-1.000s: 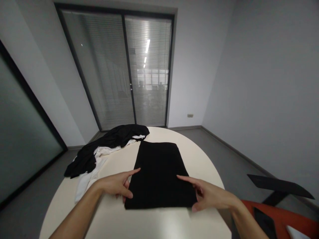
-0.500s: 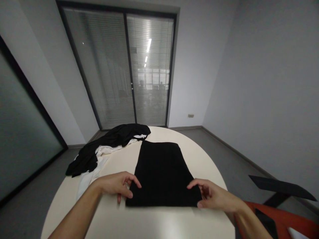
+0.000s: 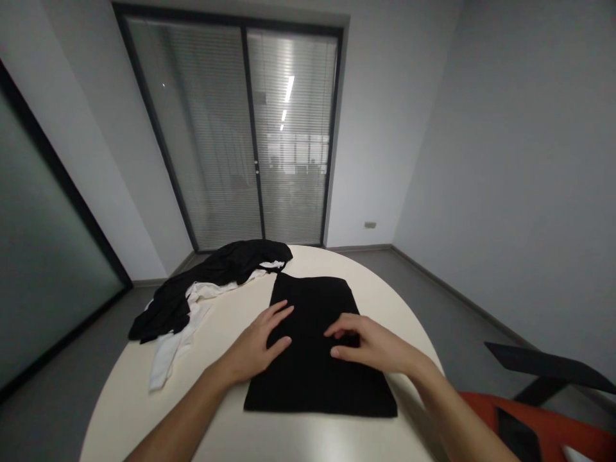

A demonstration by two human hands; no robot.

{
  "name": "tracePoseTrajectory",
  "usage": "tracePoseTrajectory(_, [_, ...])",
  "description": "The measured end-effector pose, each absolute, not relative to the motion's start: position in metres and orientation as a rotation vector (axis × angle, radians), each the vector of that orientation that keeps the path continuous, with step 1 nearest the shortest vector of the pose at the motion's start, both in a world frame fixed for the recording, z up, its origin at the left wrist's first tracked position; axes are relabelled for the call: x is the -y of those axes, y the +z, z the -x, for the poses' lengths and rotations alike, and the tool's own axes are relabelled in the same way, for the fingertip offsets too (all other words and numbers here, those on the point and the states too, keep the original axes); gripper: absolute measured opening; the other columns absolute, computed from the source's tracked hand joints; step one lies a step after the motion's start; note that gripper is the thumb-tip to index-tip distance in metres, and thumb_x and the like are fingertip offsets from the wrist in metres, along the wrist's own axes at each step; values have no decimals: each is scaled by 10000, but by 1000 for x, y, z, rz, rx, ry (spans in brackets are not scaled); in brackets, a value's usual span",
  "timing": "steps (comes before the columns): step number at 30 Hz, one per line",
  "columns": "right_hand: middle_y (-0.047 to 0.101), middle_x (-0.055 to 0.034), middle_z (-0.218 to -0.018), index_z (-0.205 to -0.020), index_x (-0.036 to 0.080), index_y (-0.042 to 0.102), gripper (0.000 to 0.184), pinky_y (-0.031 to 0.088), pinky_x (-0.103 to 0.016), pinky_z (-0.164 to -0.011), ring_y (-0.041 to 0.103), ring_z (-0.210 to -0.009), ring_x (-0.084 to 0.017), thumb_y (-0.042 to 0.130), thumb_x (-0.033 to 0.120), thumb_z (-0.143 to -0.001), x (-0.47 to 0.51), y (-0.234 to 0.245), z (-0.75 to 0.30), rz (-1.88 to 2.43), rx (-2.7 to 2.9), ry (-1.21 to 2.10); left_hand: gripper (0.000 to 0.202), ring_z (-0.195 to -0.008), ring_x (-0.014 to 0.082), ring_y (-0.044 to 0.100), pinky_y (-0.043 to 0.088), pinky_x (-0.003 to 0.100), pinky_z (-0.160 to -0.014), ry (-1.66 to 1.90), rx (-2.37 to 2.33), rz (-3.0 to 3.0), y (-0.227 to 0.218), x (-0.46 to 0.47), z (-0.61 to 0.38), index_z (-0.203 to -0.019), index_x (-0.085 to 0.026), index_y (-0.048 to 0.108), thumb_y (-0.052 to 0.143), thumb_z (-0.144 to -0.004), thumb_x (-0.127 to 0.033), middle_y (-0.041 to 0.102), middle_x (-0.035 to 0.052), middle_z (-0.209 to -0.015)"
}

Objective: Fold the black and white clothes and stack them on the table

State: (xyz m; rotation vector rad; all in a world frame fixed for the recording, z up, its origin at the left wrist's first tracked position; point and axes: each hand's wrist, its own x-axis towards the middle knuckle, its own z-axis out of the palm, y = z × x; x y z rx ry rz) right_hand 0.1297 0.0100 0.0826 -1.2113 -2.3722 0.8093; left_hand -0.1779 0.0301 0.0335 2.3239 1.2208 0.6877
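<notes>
A black piece of cloth [image 3: 320, 385], flat and wider at its near edge, lies on the round cream table [image 3: 226, 436] in front of me. My left hand [image 3: 260, 340] is over its left side, fingers spread and holding nothing. Over the right half is my right hand [image 3: 366, 343], fingers bent, with a gap between thumb and index finger and nothing seen in it. Whether either hand presses on the cloth or hovers just above it, I cannot tell.
A crumpled black garment [image 3: 231, 260] lies along the table's far left edge, with white cloth [image 3: 166, 359] under and beside it. At the lower right stands an orange chair [image 3: 481, 407] with a black armrest [image 3: 548, 366]. Beyond the table is a glass door [image 3: 212, 147] with blinds.
Both hands have left the cloth's near corners and moved forward and inward over it. The cloth's near edge now lies slightly closer to me. My left hand's fingers have spread.
</notes>
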Motion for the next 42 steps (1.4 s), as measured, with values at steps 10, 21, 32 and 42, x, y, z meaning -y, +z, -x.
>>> tracePoseTrajectory(10, [225, -80, -1663, -1548, 373, 361, 910, 49, -671, -1180, 125, -1520, -419, 634, 763, -772, -12, 45, -93, 1269, 2711, 805, 802, -1531, 388, 79, 159, 584, -1207, 273, -1485, -2369, 0, -34, 173, -1586, -279, 284, 506, -913, -655, 61, 140, -1673])
tracePoseTrajectory(21, [287, -64, -1644, -1547, 300, 391, 725, 116, -564, -1216, 152, -1528, -359, 430, 693, -940, -117, 22, -118, 1650, 2409, 306, 823, -1524, 419, 69, 151, 585, -1204, 230, -1526, -2348, 4, -30, 170, -1583, -284, 295, 525, -892, -667, 76, 148, -1674])
tracePoseTrajectory(32, [277, -28, -1649, -1541, 320, 396, 698, 134, -551, -1214, 151, -1533, -329, 427, 680, -943, -123, -4, -130, 1653, 2351, 365, 656, -1545, 323, 95, 108, 543, -1223, 421, -1535, -2477, 6, -100, 137, -1578, -248, 304, 394, -994, -533, 154, 102, -1673])
tracePoseTrajectory(42, [419, -146, -1561, -1473, 156, 486, 624, 297, -488, -1171, 358, -1444, -321, 433, 534, -980, -143, -21, -148, 1856, 1953, 191, 678, -1527, 332, 189, 122, 555, -1209, 432, -1743, -2271, -25, -121, 145, -1544, -206, 377, 319, -998, -604, 195, 145, -1654])
